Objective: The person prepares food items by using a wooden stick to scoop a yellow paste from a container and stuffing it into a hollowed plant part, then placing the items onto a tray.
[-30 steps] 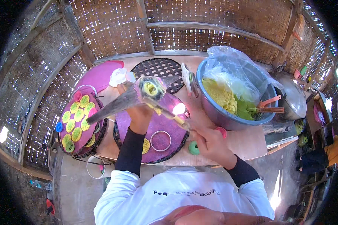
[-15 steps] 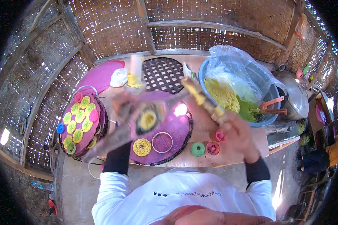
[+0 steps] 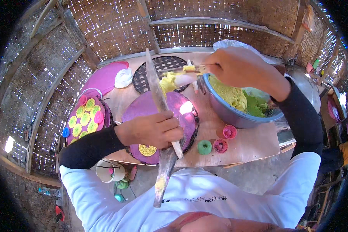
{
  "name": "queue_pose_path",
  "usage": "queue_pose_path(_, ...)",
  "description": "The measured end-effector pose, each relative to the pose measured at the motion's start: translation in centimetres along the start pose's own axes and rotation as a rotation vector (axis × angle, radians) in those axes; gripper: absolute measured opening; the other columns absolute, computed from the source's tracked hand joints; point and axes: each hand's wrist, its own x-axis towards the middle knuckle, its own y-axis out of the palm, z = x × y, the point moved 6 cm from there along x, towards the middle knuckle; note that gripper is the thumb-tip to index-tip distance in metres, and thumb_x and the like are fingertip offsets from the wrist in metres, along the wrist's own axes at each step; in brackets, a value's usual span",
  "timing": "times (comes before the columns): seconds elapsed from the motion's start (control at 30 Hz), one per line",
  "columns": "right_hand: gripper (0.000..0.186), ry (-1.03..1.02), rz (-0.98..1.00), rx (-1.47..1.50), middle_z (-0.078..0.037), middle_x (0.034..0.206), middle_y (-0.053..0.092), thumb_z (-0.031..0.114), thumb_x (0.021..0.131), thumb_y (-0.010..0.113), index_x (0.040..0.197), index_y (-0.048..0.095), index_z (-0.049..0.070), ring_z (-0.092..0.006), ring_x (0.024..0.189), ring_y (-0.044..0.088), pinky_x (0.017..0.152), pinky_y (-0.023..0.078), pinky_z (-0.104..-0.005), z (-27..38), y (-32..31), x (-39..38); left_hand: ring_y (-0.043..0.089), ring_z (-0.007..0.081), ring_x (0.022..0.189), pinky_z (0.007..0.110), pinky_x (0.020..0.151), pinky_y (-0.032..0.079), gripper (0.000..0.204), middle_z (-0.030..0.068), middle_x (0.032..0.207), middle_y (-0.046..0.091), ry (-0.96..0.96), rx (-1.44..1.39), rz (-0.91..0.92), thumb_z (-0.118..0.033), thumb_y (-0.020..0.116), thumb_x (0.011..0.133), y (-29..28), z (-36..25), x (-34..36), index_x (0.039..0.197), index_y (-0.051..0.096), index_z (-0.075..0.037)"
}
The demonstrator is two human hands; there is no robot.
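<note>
My left hand point(image 3: 152, 131) is closed around a long wooden board point(image 3: 154, 77), tilted over the purple mat. A second, dough-smeared piece of wood point(image 3: 166, 168) crosses beneath it and points toward my body. My right hand point(image 3: 232, 67), raised at the bowl's left edge, grips a wooden stick point(image 3: 200, 69) smeared with yellow dough. Along the stick lies a pale tube point(image 3: 185, 80) with a lump of yellow dough point(image 3: 167, 83) at its left end, against the board. Under the left hand, the round purple mat point(image 3: 141, 106) bears a yellow lacy dough ring point(image 3: 147, 150).
A blue bowl point(image 3: 236, 119) of yellow dough point(image 3: 228, 94) and green dough point(image 3: 255, 104) stands at right. Near the front edge sit a green ring mould point(image 3: 204, 147) and two pink ones point(image 3: 229, 132). At left is a tray of yellow-green pieces point(image 3: 85, 118); behind, a black woven tray point(image 3: 141, 79).
The right hand has risen with the stick and swung it leftward. The left hand has brought the board nearer the middle, turned more upright. The pale tube no longer stands at the back.
</note>
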Motion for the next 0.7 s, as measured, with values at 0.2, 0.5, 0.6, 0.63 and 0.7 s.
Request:
queue_pose_path(0.2, 0.016, -0.107, -0.024, 0.068, -0.017, 0.069, 0.057, 0.017, 0.078, 0.049, 0.084, 0.062, 0.010, -0.0350, 0.063, 0.056, 0.055, 0.043, -0.0445, 1.7, 1.0, -1.4, 0.051, 0.0179, 0.081, 0.032, 0.081, 0.044, 0.021, 0.0024, 0.079, 0.044, -0.077, -0.104, -0.003, -0.020, 0.058, 0.055, 0.3, -0.3, -0.5, 0.072, 0.052, -0.009)
queue_pose_path(0.5, 0.023, -0.181, -0.060, -0.006, -0.011, 0.064, 0.058, 0.016, 0.080, 0.049, 0.100, 0.060, 0.017, -0.0292, 0.054, 0.056, 0.046, 0.042, -0.0402, 1.9, 2.0, -3.6, 0.056, 0.0213, 0.073, 0.035, 0.067, 0.047, 0.023, 0.0088, 0.078, 0.054, -0.727, -0.803, -0.698, -0.023, 0.067, 0.074, -0.6, 3.7, -6.1, 0.079, 0.052, -0.005)
queue_pose_path(0.6, 0.025, -0.215, -0.052, -0.006, -0.010, 0.064, 0.059, 0.015, 0.079, 0.051, 0.102, 0.059, 0.018, -0.0273, 0.052, 0.055, 0.045, 0.041, -0.0383, 1.3, 2.3, -4.5, 0.057, 0.0203, 0.070, 0.036, 0.062, 0.047, 0.030, 0.0110, 0.075, 0.055, -0.629, -1.287, -0.928, -0.026, 0.067, 0.076, 0.5, 5.8, -7.0, 0.083, 0.050, -0.003)
queue_pose_path(0.63, 0.027, -0.244, -0.058, -0.020, -0.009, 0.065, 0.059, 0.013, 0.078, 0.052, 0.104, 0.058, 0.019, -0.0261, 0.050, 0.055, 0.044, 0.041, -0.0371, 1.2, 2.3, -4.7, 0.057, 0.0200, 0.069, 0.035, 0.061, 0.047, 0.031, 0.0115, 0.074, 0.056, -0.563, -1.397, -0.960, -0.027, 0.067, 0.076, 0.3, 5.9, -6.7, 0.084, 0.050, -0.002)
queue_pose_path(0.7, 0.030, -0.284, -0.101, -0.020, -0.007, 0.063, 0.057, 0.013, 0.076, 0.053, 0.105, 0.058, 0.019, -0.0242, 0.049, 0.054, 0.042, 0.040, -0.0358, 0.8, 2.5, -5.3, 0.056, 0.0198, 0.067, 0.035, 0.060, 0.046, 0.034, 0.0123, 0.073, 0.056, -0.628, -1.469, -1.100, -0.030, 0.067, 0.075, -0.1, 6.1, -7.0, 0.083, 0.048, -0.002)
